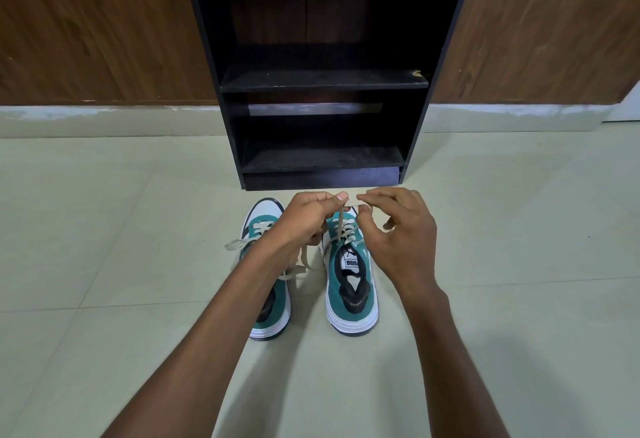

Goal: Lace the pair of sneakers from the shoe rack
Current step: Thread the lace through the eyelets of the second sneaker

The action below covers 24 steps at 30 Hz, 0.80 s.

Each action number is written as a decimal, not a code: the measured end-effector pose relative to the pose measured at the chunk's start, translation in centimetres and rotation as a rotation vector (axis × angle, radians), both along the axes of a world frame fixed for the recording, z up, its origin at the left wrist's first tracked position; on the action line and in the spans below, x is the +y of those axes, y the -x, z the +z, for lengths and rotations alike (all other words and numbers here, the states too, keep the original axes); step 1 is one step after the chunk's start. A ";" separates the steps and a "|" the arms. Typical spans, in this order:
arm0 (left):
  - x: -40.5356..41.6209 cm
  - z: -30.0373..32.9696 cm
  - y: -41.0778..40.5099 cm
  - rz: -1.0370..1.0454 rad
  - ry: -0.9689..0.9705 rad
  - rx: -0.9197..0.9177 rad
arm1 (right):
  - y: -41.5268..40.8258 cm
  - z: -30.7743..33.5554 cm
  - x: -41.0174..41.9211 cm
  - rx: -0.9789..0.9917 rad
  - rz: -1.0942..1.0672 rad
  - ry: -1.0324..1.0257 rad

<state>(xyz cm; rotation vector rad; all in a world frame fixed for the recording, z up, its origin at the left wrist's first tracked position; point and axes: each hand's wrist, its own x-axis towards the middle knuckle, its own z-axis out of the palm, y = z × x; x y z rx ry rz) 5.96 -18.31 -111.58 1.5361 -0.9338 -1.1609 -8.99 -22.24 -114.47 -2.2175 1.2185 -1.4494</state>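
Two teal and white sneakers stand side by side on the floor, toes toward the rack. The right sneaker (351,285) has a beige lace (341,226) running up from its eyelets. My left hand (308,219) pinches that lace above the toe, and my right hand (398,233) pinches the lace end between thumb and forefinger beside it. The left sneaker (266,313) lies partly under my left forearm, its loose lace (235,244) trailing to the left.
A black shoe rack (325,80) with bare shelves stands straight ahead against a wood-panelled wall (86,28). Pale floor tiles (104,229) spread to both sides of the sneakers.
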 end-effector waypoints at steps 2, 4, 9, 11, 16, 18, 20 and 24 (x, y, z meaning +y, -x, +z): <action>-0.1 -0.1 0.1 0.021 -0.003 0.015 | 0.1 0.7 0.4 -0.080 0.007 -0.094; -0.2 0.0 0.2 0.049 0.003 0.025 | 0.0 1.8 0.9 -0.267 0.048 -0.316; -0.4 -0.5 -0.3 0.123 0.007 0.016 | 0.9 3.6 1.1 -0.572 0.076 -0.475; -0.4 -0.7 -0.4 0.125 0.003 -0.003 | 1.2 3.6 1.0 -0.411 0.052 -0.501; -0.2 -0.1 0.3 0.064 0.029 -0.055 | 1.1 3.0 0.8 -0.087 0.124 -0.714; -0.3 -0.5 0.0 0.093 0.071 -0.120 | 1.3 2.6 0.6 -0.065 0.119 -0.681; -0.4 -1.3 -0.8 0.141 0.101 -0.288 | 1.7 2.1 0.2 -0.005 0.061 -0.630; -0.4 -3.3 -3.2 0.144 0.001 -0.564 | 2.4 0.7 -0.4 0.142 -0.177 -0.633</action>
